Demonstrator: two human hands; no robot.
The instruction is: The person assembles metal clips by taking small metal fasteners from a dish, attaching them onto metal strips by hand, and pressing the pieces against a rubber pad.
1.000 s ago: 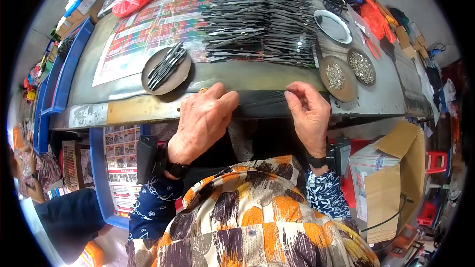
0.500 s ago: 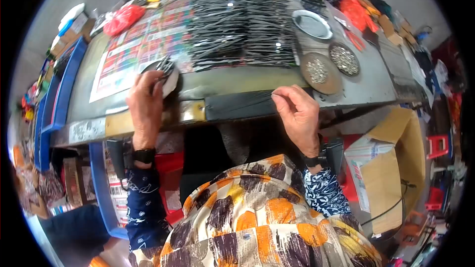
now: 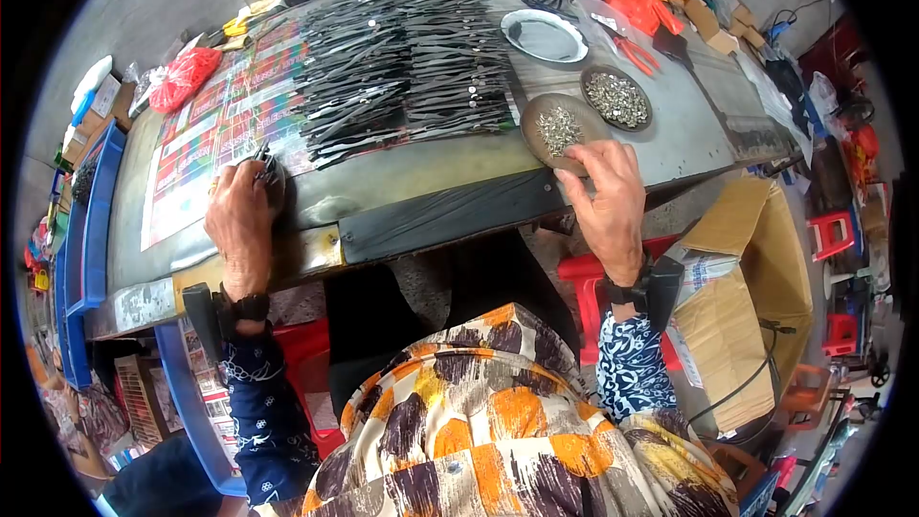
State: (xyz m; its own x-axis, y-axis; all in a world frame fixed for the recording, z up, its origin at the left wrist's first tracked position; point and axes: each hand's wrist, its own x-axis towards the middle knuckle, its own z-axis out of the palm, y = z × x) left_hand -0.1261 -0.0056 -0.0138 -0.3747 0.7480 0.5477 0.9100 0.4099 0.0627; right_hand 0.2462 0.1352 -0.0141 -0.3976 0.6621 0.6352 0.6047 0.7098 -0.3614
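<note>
My left hand (image 3: 241, 225) is closed, its fingers curled at a small dark bowl (image 3: 276, 193) of dark pieces on the table's near left. What those fingers pinch, if anything, is hidden. My right hand (image 3: 611, 203) reaches to the near rim of a round dish (image 3: 536, 139) with small silvery metal pieces (image 3: 560, 127) in it. Its thumb and forefinger are a little apart, and nothing shows between them. Just behind to the right stands a second dish of metal pieces (image 3: 617, 99). Many thin black strips (image 3: 354, 86) lie in two columns across the table's middle.
A white-rimmed oval dish (image 3: 546, 35) and red-handled pliers (image 3: 637, 56) lie at the back right. Printed sheets (image 3: 177, 182) cover the left side, near a red bag (image 3: 184, 78). Blue trays (image 3: 91, 220) flank the table. An open cardboard box (image 3: 737, 325) stands right of my lap.
My right hand has moved from the table's front edge to the metal-piece dish, its pinch loosening. My left hand stays at its bowl, fingers lower over it. The whole view has turned.
</note>
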